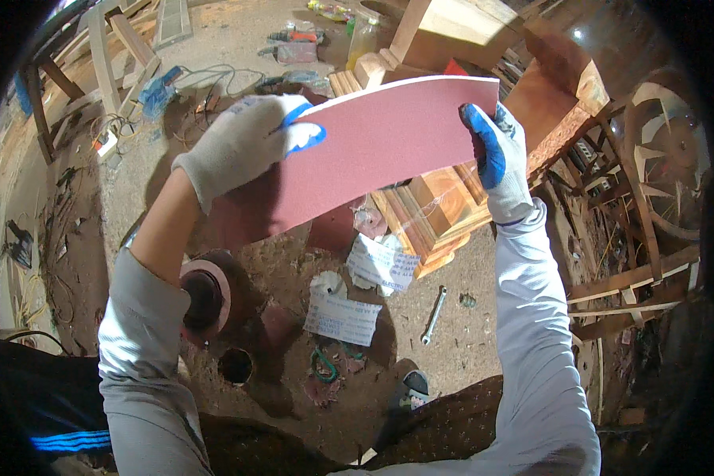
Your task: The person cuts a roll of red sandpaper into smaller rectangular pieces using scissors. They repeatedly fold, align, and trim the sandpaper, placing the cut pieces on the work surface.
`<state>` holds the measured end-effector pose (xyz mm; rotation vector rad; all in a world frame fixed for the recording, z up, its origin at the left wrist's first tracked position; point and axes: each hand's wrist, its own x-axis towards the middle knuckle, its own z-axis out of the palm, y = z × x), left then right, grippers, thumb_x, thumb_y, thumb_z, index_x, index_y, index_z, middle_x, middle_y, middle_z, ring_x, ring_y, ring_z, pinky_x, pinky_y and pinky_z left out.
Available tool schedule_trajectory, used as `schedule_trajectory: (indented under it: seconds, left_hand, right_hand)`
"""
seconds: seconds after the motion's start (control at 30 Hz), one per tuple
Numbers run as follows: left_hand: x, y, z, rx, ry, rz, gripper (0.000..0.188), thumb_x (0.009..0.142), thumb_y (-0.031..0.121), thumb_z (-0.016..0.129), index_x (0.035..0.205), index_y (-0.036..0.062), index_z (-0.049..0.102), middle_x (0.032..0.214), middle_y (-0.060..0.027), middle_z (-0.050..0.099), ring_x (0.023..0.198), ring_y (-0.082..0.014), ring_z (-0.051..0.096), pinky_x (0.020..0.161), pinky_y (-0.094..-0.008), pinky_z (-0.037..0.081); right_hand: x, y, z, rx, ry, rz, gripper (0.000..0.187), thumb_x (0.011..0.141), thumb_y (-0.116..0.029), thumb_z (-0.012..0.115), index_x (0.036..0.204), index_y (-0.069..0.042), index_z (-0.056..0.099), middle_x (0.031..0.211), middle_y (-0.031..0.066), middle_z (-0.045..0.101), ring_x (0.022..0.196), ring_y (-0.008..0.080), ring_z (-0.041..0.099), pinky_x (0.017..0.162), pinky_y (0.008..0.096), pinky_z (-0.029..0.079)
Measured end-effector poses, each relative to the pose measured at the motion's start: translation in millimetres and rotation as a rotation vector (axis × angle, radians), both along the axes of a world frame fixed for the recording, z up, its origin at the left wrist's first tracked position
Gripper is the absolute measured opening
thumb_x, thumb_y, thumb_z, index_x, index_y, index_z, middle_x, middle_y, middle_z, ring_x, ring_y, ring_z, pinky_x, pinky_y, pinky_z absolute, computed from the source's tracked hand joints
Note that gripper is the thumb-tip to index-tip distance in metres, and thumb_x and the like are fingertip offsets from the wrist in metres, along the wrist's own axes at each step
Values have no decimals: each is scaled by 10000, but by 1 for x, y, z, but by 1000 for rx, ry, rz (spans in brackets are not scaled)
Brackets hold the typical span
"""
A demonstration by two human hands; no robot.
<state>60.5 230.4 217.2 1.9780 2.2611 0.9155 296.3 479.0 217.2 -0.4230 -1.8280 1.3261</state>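
Stretched between my two gloved hands is a wide strip of reddish sandpaper (381, 139), its pale upper edge bowed slightly. My left hand (250, 143), in a white glove with blue fingertips, grips the strip near its upper left part. At the right end, my right hand (500, 159) pinches the sheet, with the thumb on the red face. Beneath the strip lies a moulded wooden piece (444, 206) with stepped edges, partly hidden by the sheet. Torn pieces of printed white backing paper (341, 317) rest on the ground below.
A wrench (434, 315) lies on the ground right of the papers. A roll of sandpaper (206, 297) stands at the left. Further back are a power tool (296, 37), a bottle (363, 44) and cables. Wooden frames (635, 198) and a fan (674, 147) stand at the right.
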Motion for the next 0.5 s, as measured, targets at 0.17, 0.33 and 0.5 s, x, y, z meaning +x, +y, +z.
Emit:
schedule_trajectory:
  seconds: [0.17, 0.33, 0.5]
  left_hand:
    - [-27, 1, -10, 97, 194, -29, 262, 946, 223, 637, 1068, -9, 640, 764, -163, 610, 667, -282, 554, 671, -408, 460]
    - [-3, -6, -24, -199, -75, 23, 304, 947, 302, 648, 1097, 38, 656, 902, -157, 703, 823, -242, 684, 740, -376, 521]
    - [-13, 1, -33, -360, -90, -111, 321, 913, 283, 677, 1129, 47, 661, 966, -203, 710, 911, -316, 697, 810, -399, 521]
  right_hand:
    - [-10, -4, -8, 115, 38, 52, 212, 941, -181, 681, 1097, -38, 688, 732, -75, 565, 611, 20, 466, 547, 204, 343]
    - [-11, -14, -24, 91, -61, -58, 193, 928, -276, 707, 1029, -112, 694, 665, -124, 497, 533, -6, 345, 482, 192, 243]
    - [7, 20, -45, 853, -188, -71, 224, 920, -68, 630, 1141, -57, 667, 941, 31, 611, 784, 129, 560, 706, 264, 430]
